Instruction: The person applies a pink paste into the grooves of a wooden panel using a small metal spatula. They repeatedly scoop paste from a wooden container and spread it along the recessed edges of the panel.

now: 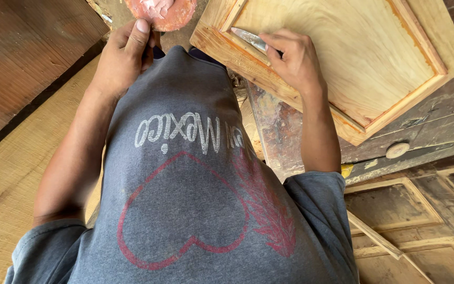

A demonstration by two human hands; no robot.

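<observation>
Your left hand (124,52): grasps a round reddish lid (161,13) of pink filler, thumb on its rim. Your right hand (295,58): pinches a putty knife (250,38), blade laid in the groove of the pale wooden panel door (353,58) on the stained workbench (421,131).

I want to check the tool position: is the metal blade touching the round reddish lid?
No: the right hand presses the blade against the wooden panel, while the left hand holds the lid apart from it.

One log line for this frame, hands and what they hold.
left hand: holds reddish putty disc | right hand: presses putty knife into frame groove of wooden panel door | workbench under door
</observation>
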